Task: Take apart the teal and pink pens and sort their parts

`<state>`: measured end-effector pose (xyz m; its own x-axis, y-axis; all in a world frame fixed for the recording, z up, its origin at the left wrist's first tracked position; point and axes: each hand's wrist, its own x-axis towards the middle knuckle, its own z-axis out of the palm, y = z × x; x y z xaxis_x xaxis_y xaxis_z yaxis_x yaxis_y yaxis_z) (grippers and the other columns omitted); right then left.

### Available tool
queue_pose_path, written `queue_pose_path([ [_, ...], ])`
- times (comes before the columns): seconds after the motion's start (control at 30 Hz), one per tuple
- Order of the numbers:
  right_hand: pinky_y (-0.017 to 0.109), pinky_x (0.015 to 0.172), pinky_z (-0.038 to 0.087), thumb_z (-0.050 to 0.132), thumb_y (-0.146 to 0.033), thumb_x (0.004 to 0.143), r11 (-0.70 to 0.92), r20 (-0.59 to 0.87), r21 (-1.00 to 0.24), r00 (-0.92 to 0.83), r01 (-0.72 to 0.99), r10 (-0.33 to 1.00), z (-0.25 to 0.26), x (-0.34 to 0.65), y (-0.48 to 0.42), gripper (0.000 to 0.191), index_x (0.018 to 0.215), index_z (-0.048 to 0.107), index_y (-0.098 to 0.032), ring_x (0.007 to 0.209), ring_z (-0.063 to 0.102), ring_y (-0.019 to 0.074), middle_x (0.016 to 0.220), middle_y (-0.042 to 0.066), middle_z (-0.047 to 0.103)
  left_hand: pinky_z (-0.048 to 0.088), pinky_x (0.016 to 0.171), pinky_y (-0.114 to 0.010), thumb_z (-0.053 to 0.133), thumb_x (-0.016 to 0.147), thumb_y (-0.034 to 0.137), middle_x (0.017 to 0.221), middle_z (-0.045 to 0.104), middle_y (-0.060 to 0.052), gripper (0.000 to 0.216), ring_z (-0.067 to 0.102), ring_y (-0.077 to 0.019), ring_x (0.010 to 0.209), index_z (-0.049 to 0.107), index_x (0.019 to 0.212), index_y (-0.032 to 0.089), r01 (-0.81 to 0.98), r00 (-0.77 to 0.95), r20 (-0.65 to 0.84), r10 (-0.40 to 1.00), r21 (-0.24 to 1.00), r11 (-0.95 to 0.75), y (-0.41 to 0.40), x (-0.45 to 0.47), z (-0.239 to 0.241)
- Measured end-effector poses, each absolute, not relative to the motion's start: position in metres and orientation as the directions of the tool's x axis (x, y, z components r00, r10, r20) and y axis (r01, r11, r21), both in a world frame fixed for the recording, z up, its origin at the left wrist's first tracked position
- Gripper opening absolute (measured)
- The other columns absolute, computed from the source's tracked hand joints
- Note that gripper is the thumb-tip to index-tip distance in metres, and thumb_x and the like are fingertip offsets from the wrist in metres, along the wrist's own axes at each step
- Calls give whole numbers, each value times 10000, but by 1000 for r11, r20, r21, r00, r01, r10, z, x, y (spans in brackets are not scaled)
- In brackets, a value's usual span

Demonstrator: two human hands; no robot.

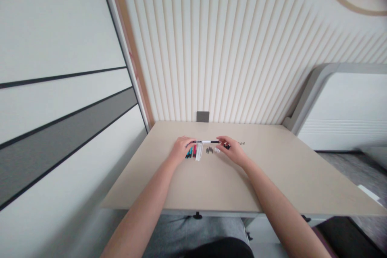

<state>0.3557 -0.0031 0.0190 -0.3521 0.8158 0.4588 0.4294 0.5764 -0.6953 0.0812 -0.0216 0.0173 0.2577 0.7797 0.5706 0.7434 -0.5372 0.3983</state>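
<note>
Hands: your left hand (181, 149) and right hand (232, 150) are apart, joined only by the pen.
Pen: a black-and-white pen (205, 142) lies level between them, its left end pinched by your left hand; your right fingertips (223, 142) are at its other end, grip unclear.
Below it: teal and red markers (190, 152), white strips (198, 151), small grey pieces (209, 150).
Desk: beige desk (242, 181) carries everything.
Beyond: wall socket (202, 116), slatted wall panel (211, 48).

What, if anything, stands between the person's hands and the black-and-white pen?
Nothing visible does. The left hand and right hand are on the two ends of the black-and-white pen. The small coloured pieces and grey pieces lie on the table nearer the person, clear of that contact.
</note>
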Motion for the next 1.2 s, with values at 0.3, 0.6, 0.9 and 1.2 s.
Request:
queue_pose_path([
  [0.3,268,670,423,456,-376,941,568,363,-624,-445,536,819,20,357,-2,319,850,706,-201,713,624,173,780,34,707,432,820,-322,554,927,287,885,728,-36,181,626,-182,841,717,973,224,731,313,576,755,361,-579,-23,80,18],
  [0.6,289,839,430,485,-271,920,584,374,-447,-452,677,810,11,371,11,248,969,714,-189,921,617,198,973,81,703,457,859,-331,502,937,282,991,706,-48,196,634,-197,931,678,988,212,713,243,583,775,435,-550,-19,79,18],
  [0.9,313,885,410,512,-227,896,461,424,-368,-295,807,856,6,388,23,216,972,713,-207,976,590,212,1009,79,679,476,863,-326,492,934,253,994,693,-50,184,633,-192,942,657,999,202,709,155,618,771,474,-523,-19,78,17],
  [1.2,344,892,394,483,-227,902,223,464,-310,-58,924,884,3,424,33,265,1036,709,-194,987,567,239,1052,95,670,476,859,-320,503,929,251,988,702,-40,179,641,-190,929,659,1006,213,714,176,606,775,464,-525,-22,81,18],
])
